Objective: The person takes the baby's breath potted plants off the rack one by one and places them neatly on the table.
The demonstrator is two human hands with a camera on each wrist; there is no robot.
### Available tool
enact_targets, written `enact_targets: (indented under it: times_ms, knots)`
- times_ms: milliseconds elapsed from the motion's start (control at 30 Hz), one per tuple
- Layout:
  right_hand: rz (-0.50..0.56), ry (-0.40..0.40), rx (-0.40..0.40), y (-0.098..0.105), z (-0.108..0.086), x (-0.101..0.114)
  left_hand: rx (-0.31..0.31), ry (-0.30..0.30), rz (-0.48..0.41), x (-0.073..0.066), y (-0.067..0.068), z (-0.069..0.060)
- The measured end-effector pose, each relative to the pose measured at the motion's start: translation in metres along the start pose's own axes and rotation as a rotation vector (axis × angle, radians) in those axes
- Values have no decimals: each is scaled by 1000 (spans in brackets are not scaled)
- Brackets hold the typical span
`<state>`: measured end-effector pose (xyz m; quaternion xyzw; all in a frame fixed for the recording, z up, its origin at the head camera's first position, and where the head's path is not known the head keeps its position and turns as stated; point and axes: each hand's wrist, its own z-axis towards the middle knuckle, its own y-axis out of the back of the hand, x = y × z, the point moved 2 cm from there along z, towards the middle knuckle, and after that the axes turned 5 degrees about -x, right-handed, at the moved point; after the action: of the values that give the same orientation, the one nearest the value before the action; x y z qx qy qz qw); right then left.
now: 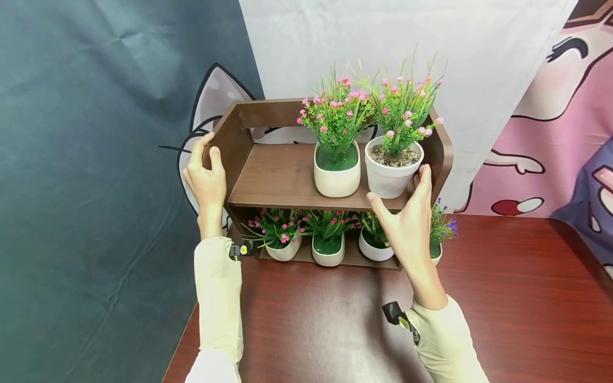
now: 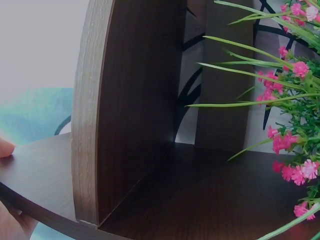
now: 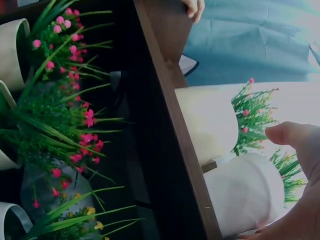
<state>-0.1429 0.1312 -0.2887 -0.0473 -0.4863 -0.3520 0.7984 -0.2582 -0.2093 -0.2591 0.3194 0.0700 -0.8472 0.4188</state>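
Observation:
My left hand grips the left side panel of a brown wooden shelf, thumb to the inside and fingers over the outer edge. On the upper board stands a white round pot of pink flowers with pebbles on top. My right hand is spread at that pot's front right, its thumb in front and its fingers along the right side; whether they touch the pot I cannot tell. Left of it, a cream pot with pink flowers stands upright. In the right wrist view the thumb is apart from both pots.
Below, several potted flowers line the lower board, among them a cream pot and a white bowl-shaped pot. A pot of purple flowers stands outside the shelf's right end. The shelf stands on a reddish table before printed cloths.

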Motion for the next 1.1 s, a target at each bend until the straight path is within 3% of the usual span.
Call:
enact_targets:
  times_ms: [333,567,867,1100]
  knots:
    - [-10,-91,-21,-12,22,-6,10,14,1,-2,0,0]
    - [-22,-60,-84,-17,27,-13,16,19,1,-3,1,-1]
    - [22,-37,-92,-13,22,-14,13,15,-1,-2,1,-1]
    - [93,-77,-53,-3,10,-7,10,11,-4,-1,1,1]
